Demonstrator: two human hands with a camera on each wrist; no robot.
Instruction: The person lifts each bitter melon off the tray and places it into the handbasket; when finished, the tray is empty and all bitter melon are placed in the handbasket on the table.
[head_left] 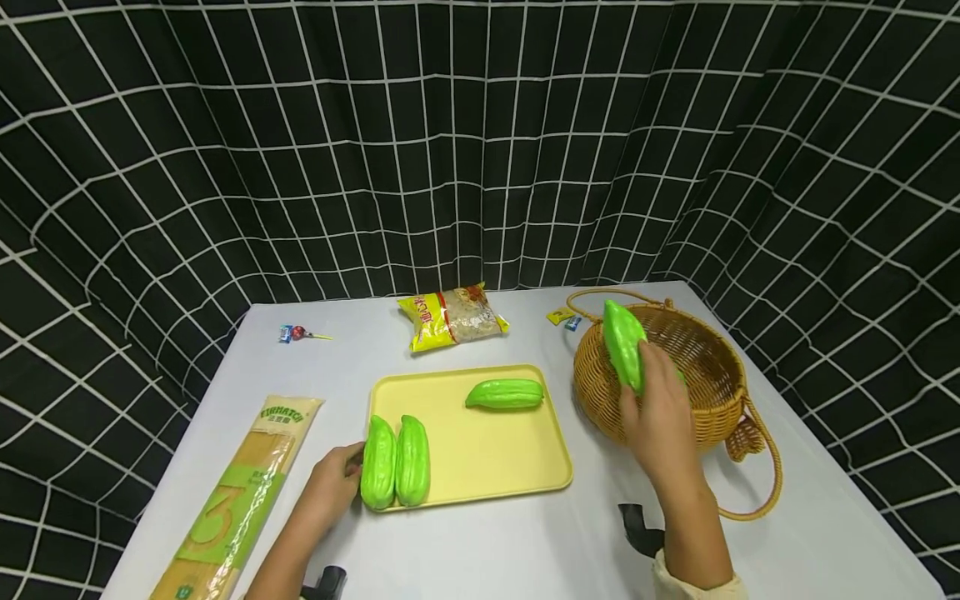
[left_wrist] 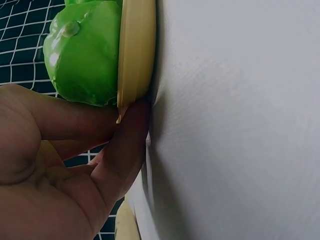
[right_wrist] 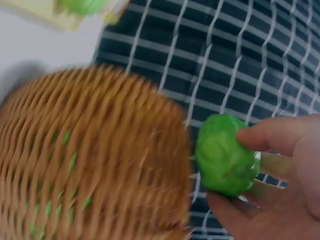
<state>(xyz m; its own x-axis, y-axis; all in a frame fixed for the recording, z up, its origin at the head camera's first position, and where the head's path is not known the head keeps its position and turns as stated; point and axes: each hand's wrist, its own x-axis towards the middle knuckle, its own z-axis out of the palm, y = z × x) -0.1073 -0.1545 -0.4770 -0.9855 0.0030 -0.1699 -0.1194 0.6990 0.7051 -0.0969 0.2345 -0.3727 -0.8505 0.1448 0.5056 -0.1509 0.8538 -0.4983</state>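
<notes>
My right hand (head_left: 660, 417) grips a glossy green bitter melon (head_left: 624, 346), held up over the near left rim of a round wicker basket (head_left: 600, 392). In the right wrist view, fingers and thumb hold that bitter melon (right_wrist: 225, 155) beside the basket wall (right_wrist: 100, 150). My left hand (head_left: 330, 487) pinches the left edge of a yellow tray (head_left: 487, 458); the left wrist view shows thumb and fingers at the tray rim (left_wrist: 136, 50). Two bitter melons (head_left: 379, 462) lie side by side at the tray's left end, and another bitter melon (head_left: 506, 393) lies near its back right.
Green shows through the basket weave. Behind the tray lies a yellow snack bag (head_left: 453, 317). A long pasta packet (head_left: 240, 500) lies at left, a lollipop (head_left: 300, 332) at back left, small wrapped candies (head_left: 561, 316) beside the basket. A gridded black curtain (head_left: 420, 167) surrounds the table.
</notes>
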